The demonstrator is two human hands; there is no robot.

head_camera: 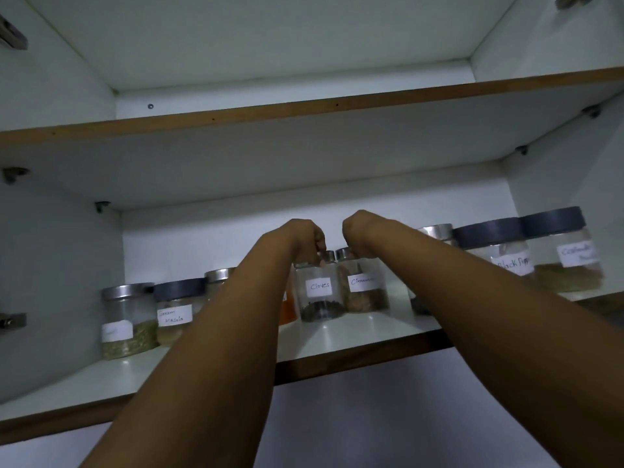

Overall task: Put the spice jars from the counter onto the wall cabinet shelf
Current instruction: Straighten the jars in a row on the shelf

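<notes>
Lower shelf (pixel 337 336) of the wall cabinet, white, brown front edge. At 9 o'clock we list a steel-lidded jar of green flakes (pixel 129 320), then the dark-lidded Garam Masala jar (pixel 175 310); another steel lid (pixel 219 274) shows behind our left forearm. At 3 o'clock: Black Pepper jar (pixel 496 246) and a dark-lidded jar (pixel 562 251), label unread. Centre: Cloves jar (pixel 319 292) and Cinnamon jar (pixel 364 288), upright on the shelf, touching. Our left hand (pixel 304 236) grips the Cloves lid from above, fingers curled; our right hand (pixel 358 233) likewise clasps the Cinnamon lid. Both forearms cross the shelf edge, hiding jars behind them.
</notes>
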